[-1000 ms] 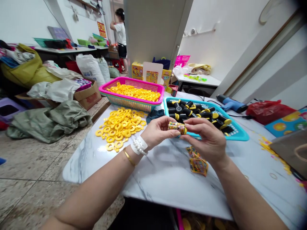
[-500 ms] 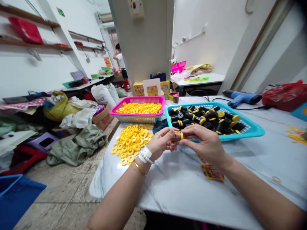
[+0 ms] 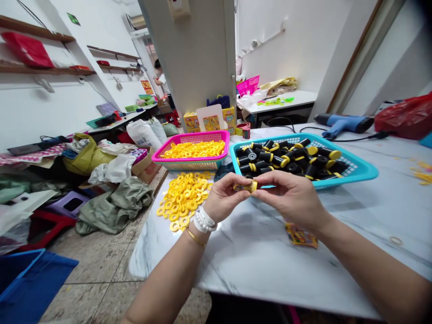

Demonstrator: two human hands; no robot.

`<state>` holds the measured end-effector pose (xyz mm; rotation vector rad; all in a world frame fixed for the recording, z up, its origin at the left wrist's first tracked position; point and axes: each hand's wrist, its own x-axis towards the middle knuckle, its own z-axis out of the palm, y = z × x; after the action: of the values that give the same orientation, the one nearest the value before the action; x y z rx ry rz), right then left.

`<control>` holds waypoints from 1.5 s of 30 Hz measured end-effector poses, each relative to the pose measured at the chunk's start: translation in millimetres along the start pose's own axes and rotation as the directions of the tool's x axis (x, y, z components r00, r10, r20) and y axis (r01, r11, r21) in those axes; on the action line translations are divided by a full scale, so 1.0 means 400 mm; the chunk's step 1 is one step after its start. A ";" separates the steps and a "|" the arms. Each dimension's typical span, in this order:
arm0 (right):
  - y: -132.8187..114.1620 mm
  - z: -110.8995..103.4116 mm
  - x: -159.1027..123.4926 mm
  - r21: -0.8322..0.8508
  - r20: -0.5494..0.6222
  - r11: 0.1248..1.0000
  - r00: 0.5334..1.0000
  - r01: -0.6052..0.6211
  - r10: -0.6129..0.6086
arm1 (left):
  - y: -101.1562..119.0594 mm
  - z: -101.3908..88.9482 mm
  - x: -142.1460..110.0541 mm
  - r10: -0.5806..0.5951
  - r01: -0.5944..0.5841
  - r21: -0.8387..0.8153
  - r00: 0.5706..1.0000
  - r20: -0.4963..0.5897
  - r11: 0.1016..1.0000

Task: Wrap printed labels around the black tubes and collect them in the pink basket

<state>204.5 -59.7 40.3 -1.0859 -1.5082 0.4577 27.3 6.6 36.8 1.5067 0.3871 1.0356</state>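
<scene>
Between my two hands is a small cylinder with a yellow end and a printed wrap [image 3: 245, 186], held over the table in front of the baskets. My left hand [image 3: 224, 195] grips its wrapped part between thumb and fingers. With thumb and fingertips, my right hand [image 3: 288, 193] pinches its yellow end. Beyond my hands, a blue basket [image 3: 357, 173] holds many black cylinders with yellow ends [image 3: 273, 158]. A loose pile of yellow rings [image 3: 184, 195] lies left of my left hand. Colourful printed wraps [image 3: 301, 235] lie flat on the table, below my right hand.
A pink basket [image 3: 157, 155] full of yellow rings stands behind the pile. Yellow printed boxes [image 3: 192, 122] stand against the pillar. A blue heat gun [image 3: 342, 123] and a red plastic bag [image 3: 405, 118] lie at the right on the marbled table [image 3: 256, 279]. Another person stands far back.
The cylinder has turned slightly in my fingers, and my left thumb now lies along its near side. Both hands have shifted slightly up in view.
</scene>
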 end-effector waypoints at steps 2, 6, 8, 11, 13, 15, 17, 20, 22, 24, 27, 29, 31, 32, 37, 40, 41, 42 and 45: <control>0.007 0.007 0.002 0.082 0.012 0.994 0.998 -0.070 0.070 | 0.007 0.001 0.000 0.056 -0.059 0.111 0.998 0.025 0.992; 0.023 0.015 0.008 0.195 -0.026 0.978 0.997 -0.069 0.076 | 0.024 0.005 0.000 -0.059 0.058 0.050 0.998 0.017 0.997; 0.030 0.016 0.009 0.221 -0.013 0.974 0.999 -0.043 0.047 | 0.029 0.004 0.002 -0.158 0.155 -0.063 0.987 -0.035 0.986; 0.038 0.013 0.007 0.228 0.022 0.974 1.000 -0.005 0.000 | 0.027 -0.002 0.007 -0.271 0.256 -0.180 0.961 -0.063 0.950; 0.041 0.008 0.005 0.222 0.049 0.975 0.999 -0.001 -0.010 | 0.019 -0.005 0.009 -0.314 0.302 -0.202 0.949 -0.032 0.932; 0.043 0.003 0.004 0.192 0.096 0.981 0.995 0.004 -0.023 | 0.007 -0.004 0.009 -0.357 0.348 -0.205 0.934 -0.008 0.915; 0.042 0.002 0.006 0.160 0.119 0.987 0.992 0.030 -0.050 | -0.005 0.003 0.008 -0.414 0.407 -0.214 0.910 0.011 0.888; 0.026 0.006 0.014 0.189 0.102 0.981 0.993 0.042 -0.062 | -0.017 0.015 0.006 -0.472 0.473 -0.264 0.879 0.073 0.840; 0.007 0.010 0.018 0.237 0.112 0.971 0.993 -0.003 -0.025 | -0.020 0.021 0.004 -0.471 0.489 -0.314 0.871 0.136 0.814; -0.015 0.008 0.008 0.267 0.134 0.961 0.991 -0.065 0.029 | -0.023 0.027 -0.001 -0.435 0.484 -0.342 0.875 0.214 0.805; -0.040 -0.011 -0.051 0.276 0.097 0.954 0.991 -0.118 0.095 | -0.032 0.049 -0.020 -0.408 0.524 -0.322 0.837 0.364 0.789; -0.049 -0.034 -0.117 0.257 0.034 0.956 0.990 -0.139 0.135 | -0.041 0.077 -0.040 -0.437 0.615 -0.290 0.753 0.492 0.733; -0.054 -0.058 -0.190 0.238 -0.035 0.955 0.981 -0.176 0.190 | -0.049 0.107 -0.061 -0.447 0.704 -0.271 0.653 0.612 0.657; -0.055 -0.068 -0.225 0.247 -0.073 0.948 0.972 -0.199 0.223 | -0.051 0.120 -0.070 -0.440 0.736 -0.263 0.609 0.659 0.624; -0.052 -0.068 -0.339 0.423 -0.252 0.870 0.890 -0.253 0.381 | -0.056 0.150 -0.083 -0.477 0.764 -0.139 0.522 0.707 0.631; -0.047 -0.044 -0.366 0.485 -0.263 0.836 0.870 -0.255 0.417 | -0.061 0.152 -0.081 -0.503 0.732 -0.108 0.560 0.658 0.673; -0.047 -0.037 -0.372 0.497 -0.256 0.830 0.871 -0.254 0.420 | -0.064 0.152 -0.080 -0.506 0.727 -0.105 0.566 0.651 0.678; -0.047 -0.031 -0.377 0.502 -0.250 0.827 0.873 -0.253 0.419 | -0.066 0.153 -0.081 -0.511 0.727 -0.097 0.563 0.650 0.679; -0.053 -0.026 -0.392 0.504 -0.249 0.830 0.880 -0.239 0.405 | -0.072 0.156 -0.085 -0.523 0.749 -0.057 0.513 0.681 0.660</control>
<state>191.4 -202.0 -28.1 -0.9788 -0.8343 0.7779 66.1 -51.0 3.9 1.1212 0.2416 -0.0473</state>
